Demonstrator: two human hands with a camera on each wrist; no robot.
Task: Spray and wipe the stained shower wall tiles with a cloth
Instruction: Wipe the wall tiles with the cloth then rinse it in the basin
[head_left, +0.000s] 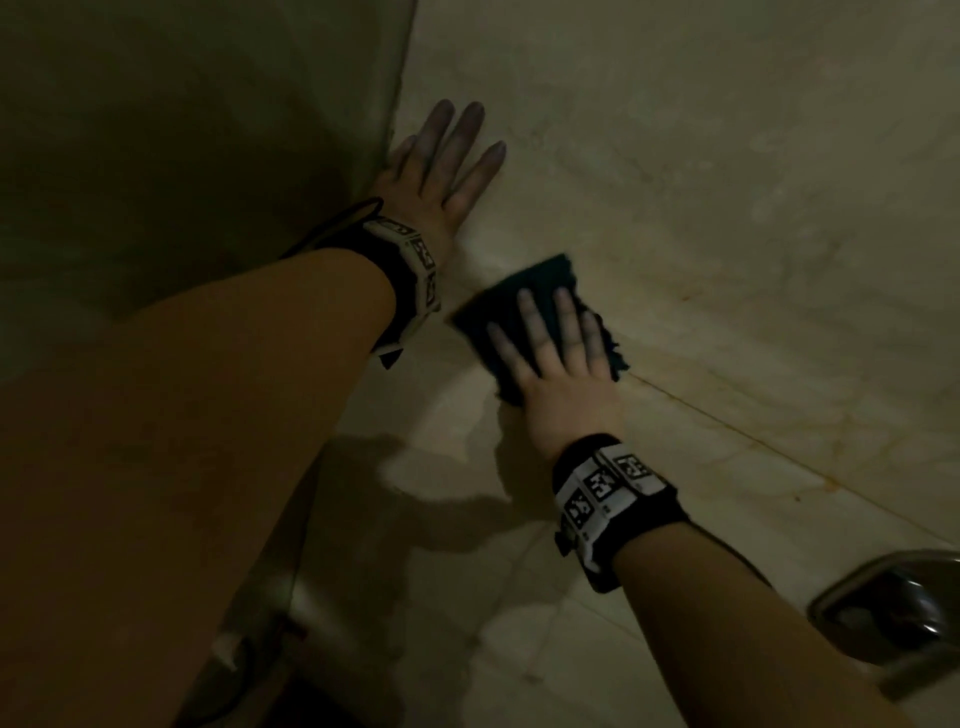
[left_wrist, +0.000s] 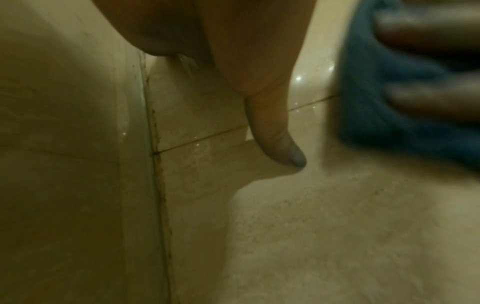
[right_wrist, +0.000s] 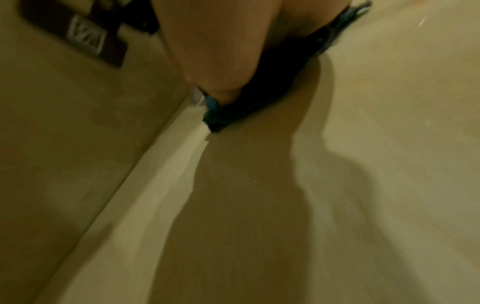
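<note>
- The shower wall tiles (head_left: 727, 182) fill most of the head view: pale, glossy, veined, with a grout line running diagonally and brownish staining along it. In the left wrist view small bright droplets sit on the glaze near the grout, so the surface is likely wet and slick under a palm.
- A corner joint where two walls meet runs beside the left hand; the left wrist view shows dark specks along that seam.
- The left hand (head_left: 441, 166) lies flat on the tile next to the corner, fingers straight and spread, holding nothing. It looks like a brace for the body.
- The right hand (head_left: 561, 374) presses flat on the cloth, fingers straight and slightly apart, not curled round it.
- The cloth (head_left: 524, 312) is dark blue-green, folded to a pad, pinned against the tile right on the grout line, just below the left wrist. A frayed edge shows at its right side. It should be soft, light and limp; on wet glaze it may slide out from under straight fingers, so hooking the fingertips over its upper edge would likely hold it better.
- A metal fitting (head_left: 893, 613) sits at the lower right, well apart from the cloth.
- No spray bottle is in view.
</note>
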